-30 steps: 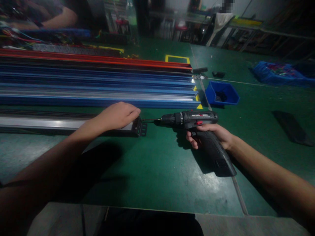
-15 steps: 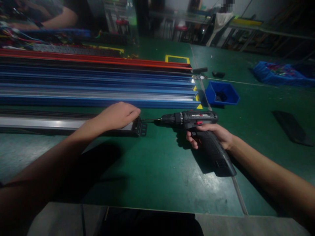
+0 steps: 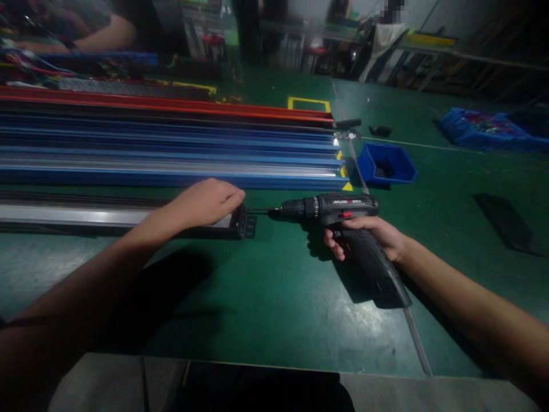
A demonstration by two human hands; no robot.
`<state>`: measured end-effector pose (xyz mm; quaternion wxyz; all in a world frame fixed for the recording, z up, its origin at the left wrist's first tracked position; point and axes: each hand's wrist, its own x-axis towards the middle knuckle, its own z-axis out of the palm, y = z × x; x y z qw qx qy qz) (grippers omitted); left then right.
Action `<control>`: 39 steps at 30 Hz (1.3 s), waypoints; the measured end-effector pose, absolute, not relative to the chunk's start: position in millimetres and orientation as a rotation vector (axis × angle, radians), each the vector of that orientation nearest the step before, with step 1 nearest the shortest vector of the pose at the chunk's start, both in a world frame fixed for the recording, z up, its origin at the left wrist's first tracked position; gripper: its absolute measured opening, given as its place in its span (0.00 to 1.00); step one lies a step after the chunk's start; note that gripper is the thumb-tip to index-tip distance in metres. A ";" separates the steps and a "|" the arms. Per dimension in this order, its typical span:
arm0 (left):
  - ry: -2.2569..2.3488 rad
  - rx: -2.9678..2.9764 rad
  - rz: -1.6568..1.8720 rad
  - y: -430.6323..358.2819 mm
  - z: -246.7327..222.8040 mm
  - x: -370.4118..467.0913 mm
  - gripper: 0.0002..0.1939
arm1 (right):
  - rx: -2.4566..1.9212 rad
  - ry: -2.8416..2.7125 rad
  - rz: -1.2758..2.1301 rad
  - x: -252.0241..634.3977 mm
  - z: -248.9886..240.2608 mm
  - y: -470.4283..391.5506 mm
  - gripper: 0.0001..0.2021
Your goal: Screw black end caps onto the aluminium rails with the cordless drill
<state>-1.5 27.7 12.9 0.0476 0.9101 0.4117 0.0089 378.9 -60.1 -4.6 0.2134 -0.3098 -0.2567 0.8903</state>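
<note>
The right hand (image 3: pixel 369 230) is gripping a cordless drill (image 3: pixel 349 205), its driver bit (image 3: pixel 263 210) apparently meeting a metal profile (image 3: pixel 90 214) on the tabletop (image 3: pixel 274 309); the left hand (image 3: pixel 206 203) is steadying, closure unclear. Apparent screwdriving is demanding straight alignment.

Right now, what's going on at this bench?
A person's right hand grips a black power drill, its long bit pointing left and reaching the end cap of a long black-and-silver bar. The left hand rests on the bar near that end. Blue rails and a red one lie just beyond on the green table, with a blue bin past the drill. Whether the bit is turning, I can't tell.
</note>
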 end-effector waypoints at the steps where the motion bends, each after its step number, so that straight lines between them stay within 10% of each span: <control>1: 1.260 2.777 0.020 27.5 13.4 -1.1 0.29 | -0.860 -0.709 2.473 379.1 -4.7 -60.0 0.16; 39: 1.251 2.745 0.029 29.2 12.5 -2.3 0.27 | -0.875 -0.709 2.469 379.0 -2.9 -60.2 0.15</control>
